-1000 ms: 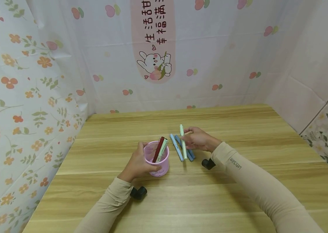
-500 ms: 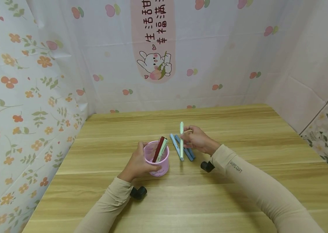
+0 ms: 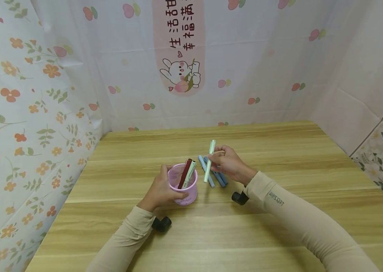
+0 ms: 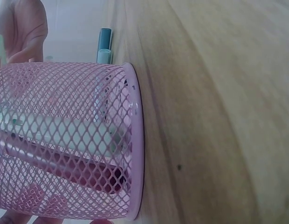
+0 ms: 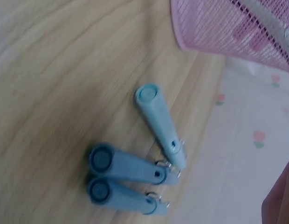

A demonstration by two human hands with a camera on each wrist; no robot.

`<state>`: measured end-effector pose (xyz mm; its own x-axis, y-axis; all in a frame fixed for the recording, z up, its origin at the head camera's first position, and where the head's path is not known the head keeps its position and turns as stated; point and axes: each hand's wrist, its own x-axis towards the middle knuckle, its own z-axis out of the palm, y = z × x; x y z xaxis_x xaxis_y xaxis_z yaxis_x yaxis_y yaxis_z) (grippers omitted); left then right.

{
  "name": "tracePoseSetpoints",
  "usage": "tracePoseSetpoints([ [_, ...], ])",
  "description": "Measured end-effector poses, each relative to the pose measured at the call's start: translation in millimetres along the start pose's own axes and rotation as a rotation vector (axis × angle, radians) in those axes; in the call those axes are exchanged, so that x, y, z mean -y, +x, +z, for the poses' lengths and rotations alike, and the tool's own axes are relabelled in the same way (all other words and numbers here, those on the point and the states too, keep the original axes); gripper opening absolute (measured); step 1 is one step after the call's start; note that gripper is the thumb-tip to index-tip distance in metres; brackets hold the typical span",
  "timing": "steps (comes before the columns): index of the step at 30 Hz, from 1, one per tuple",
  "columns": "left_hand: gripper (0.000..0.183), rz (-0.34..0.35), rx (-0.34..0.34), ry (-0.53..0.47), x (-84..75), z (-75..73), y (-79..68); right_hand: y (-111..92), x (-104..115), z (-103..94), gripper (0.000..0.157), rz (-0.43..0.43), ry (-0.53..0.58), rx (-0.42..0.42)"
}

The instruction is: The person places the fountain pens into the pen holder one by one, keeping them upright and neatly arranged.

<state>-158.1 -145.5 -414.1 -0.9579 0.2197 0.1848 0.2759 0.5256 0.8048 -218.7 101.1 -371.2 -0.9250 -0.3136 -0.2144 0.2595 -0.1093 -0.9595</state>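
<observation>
My left hand (image 3: 160,190) grips a pink mesh pen cup (image 3: 188,198) from its left side, thumb along the front. Inside lean a dark red pen (image 3: 184,174) and a pale green pen (image 3: 189,175), seen through the mesh in the left wrist view. To the right, my right hand (image 3: 228,163) pinches another pale green pen (image 3: 208,172) above the table, tilted with its lower end toward the cup. Beneath that hand lie a light blue pen (image 5: 158,122) and two darker blue pens (image 5: 128,165), side by side.
The wooden table (image 3: 198,241) reaches back to a printed cloth (image 3: 245,68). A flowered cloth (image 3: 25,124) hangs along the left. Black wrist-worn pieces (image 3: 161,224) sit by both sleeves.
The right hand has lifted the pale green pen a little and moved it left, swinging its lower end toward the cup. The left hand and cup have stayed in place.
</observation>
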Motion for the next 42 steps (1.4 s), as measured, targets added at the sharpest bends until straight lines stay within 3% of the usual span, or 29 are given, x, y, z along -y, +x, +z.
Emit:
tracePoseSetpoints([
  [9,0.093,0.005,0.0,-0.007,0.0,0.7,0.0,-5,1,14.0,0.035,-0.062,0.065,-0.112],
  [17,0.093,0.009,-0.002,-0.006,0.2,0.9,0.5,-10,1,24.0,0.04,-0.137,0.016,-0.194],
  [28,0.092,0.011,-0.001,-0.011,0.1,0.3,0.4,-23,-3,37.9,0.043,-0.327,-0.144,-0.193],
  [42,0.092,0.01,-0.001,-0.027,0.8,-0.1,0.0,-26,-16,40.9,0.044,-0.581,-0.381,-0.155],
])
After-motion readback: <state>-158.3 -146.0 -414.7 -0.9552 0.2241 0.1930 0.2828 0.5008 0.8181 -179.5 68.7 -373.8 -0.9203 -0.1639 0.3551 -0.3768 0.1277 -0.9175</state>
